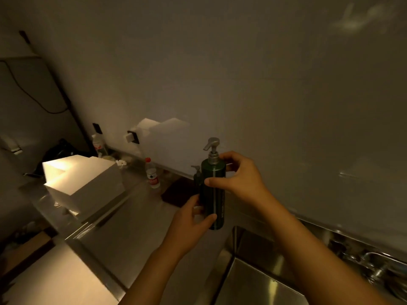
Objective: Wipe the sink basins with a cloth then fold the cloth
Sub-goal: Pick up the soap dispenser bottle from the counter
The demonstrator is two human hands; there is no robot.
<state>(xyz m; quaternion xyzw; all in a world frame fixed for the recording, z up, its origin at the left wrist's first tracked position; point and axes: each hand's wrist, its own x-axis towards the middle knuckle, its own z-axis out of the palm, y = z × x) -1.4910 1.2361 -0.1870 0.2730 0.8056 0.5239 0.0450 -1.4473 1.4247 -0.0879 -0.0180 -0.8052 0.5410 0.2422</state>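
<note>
A dark green pump bottle (213, 194) with a silver pump head is held upright above the steel counter. My left hand (191, 216) grips its lower part, thumb across the front. My right hand (237, 175) grips its upper body just below the pump. A dark cloth (176, 192) lies flat on the counter behind the bottle, near the wall. The steel sink basin (253, 278) opens at the lower right, below my right forearm. A second, smaller pump bottle (196, 175) stands behind the held one.
A white box (83, 181) sits on the counter (136, 225) at left. A clear bottle with a red cap (152, 173) stands by the wall. A faucet (374, 263) is at the far right edge. The room is dim.
</note>
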